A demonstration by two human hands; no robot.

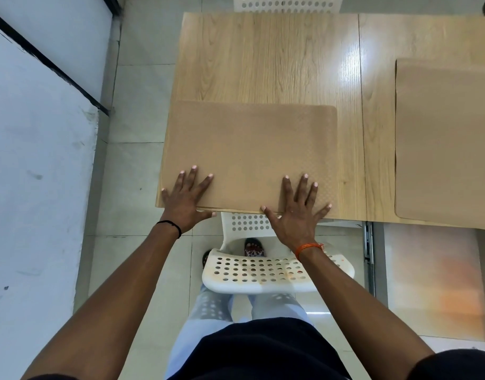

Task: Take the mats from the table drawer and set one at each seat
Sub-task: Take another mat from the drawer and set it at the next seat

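A tan rectangular mat lies flat on the near left part of the wooden table, its front edge along the table's front edge. My left hand rests palm down on the mat's near left corner, fingers spread. My right hand lies palm down on the mat's near right part, fingers spread, thumb over the edge. A second tan mat lies flat on the table's right part. The open drawer shows its metal slide under the table at right.
A white perforated chair stands between me and the table, below my hands. Another white perforated chair is at the table's far side. A white wall runs along the left, with tiled floor beside the table.
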